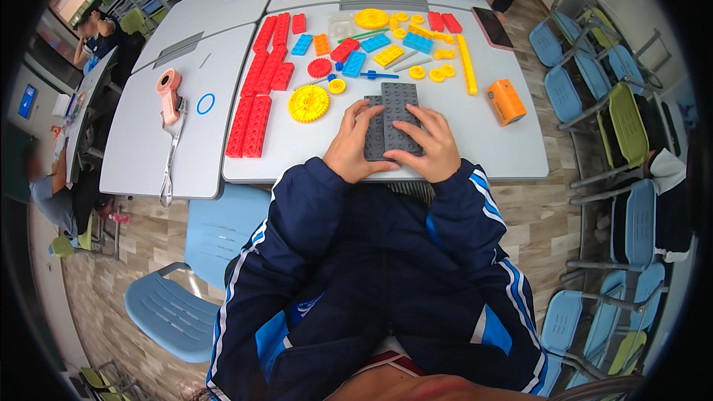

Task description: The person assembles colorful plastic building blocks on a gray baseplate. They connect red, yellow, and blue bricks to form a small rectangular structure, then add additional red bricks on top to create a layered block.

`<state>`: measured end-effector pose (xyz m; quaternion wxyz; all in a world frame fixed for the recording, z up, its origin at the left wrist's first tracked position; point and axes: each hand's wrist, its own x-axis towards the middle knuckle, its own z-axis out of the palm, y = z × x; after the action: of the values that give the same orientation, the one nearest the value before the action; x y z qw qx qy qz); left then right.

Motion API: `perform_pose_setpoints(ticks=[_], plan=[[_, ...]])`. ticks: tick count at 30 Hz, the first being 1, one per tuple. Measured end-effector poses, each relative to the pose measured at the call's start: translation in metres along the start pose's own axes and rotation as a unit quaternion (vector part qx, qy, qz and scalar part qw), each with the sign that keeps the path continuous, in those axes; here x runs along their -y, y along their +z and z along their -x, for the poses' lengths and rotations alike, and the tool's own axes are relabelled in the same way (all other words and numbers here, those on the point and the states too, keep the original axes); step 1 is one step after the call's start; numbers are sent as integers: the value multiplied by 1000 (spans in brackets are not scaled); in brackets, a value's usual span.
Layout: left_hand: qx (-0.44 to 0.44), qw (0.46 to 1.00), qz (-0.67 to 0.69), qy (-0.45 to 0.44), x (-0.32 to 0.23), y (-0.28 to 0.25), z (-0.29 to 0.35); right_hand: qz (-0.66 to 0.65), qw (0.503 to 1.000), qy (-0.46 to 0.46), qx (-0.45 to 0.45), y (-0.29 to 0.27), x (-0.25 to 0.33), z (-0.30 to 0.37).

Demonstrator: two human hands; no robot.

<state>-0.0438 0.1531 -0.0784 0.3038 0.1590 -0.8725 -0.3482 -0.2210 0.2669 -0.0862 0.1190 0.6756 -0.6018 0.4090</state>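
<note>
Two dark grey studded building plates lie side by side near the table's front edge. The right building plate [399, 94] reaches farther back than the left building plate [373, 134]. My left hand [350, 145] grips the left plate's outer side, fingertips at its upper part and thumb low by the front edge. My right hand [434, 147] holds the right plate, its fingers bent over the studs and outer edge, thumb near the lower end. Just beyond are a yellow gear [308, 104], a small yellow wheel [337, 86] and a blue axle piece [379, 75].
Red bricks [249, 126] line the left side of the table [312, 163]. Blue bricks [353, 64], yellow pieces and a long yellow beam [466, 65] lie farther back. An orange box [506, 102] and a phone [492, 28] are on the right. A pink handheld fan [169, 96] lies left.
</note>
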Motion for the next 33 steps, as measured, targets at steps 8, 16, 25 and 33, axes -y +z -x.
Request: perform_pose_setpoints(ticks=[8,16,25,33], plan=[[-18,996,-93,3,-3,5,2,-8,1000,-21,7,8,7,-2],[11,999,-51,15,2,3,7,3,1000,-25,3,19,17,-4],[12,996,-86,34,9,5,8,22,1000,-15,11,21,20,-4],[24,996,-81,10,8,5,9,12,999,4,33,17,23,-5]])
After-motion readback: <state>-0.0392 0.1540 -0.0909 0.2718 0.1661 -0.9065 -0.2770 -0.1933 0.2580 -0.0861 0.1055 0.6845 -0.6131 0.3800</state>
